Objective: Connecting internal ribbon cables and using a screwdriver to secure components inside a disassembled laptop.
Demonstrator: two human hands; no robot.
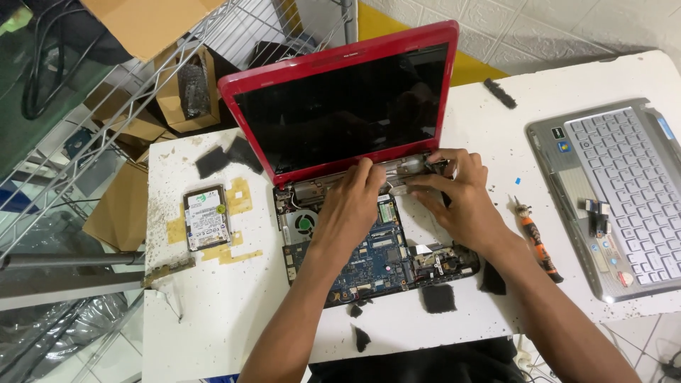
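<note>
A red laptop [340,106] stands open on the white table [234,312], its dark screen upright and its base stripped down to the blue circuit board [379,262] and a round fan [303,224]. My left hand [351,202] rests over the board with its fingertips at the metal hinge strip [397,169] below the screen. My right hand [457,195] reaches in from the right, fingers pinching at that same hinge area. Whether either hand grips a small part there is hidden by the fingers.
A hard drive [206,218] lies left of the laptop, a thin metal strip [170,269] below it. An orange-handled screwdriver [538,245] lies right of my right wrist. A silver keyboard cover [613,191] sits at the far right. Black foam scraps [438,298] dot the table; wire shelving [106,128] stands left.
</note>
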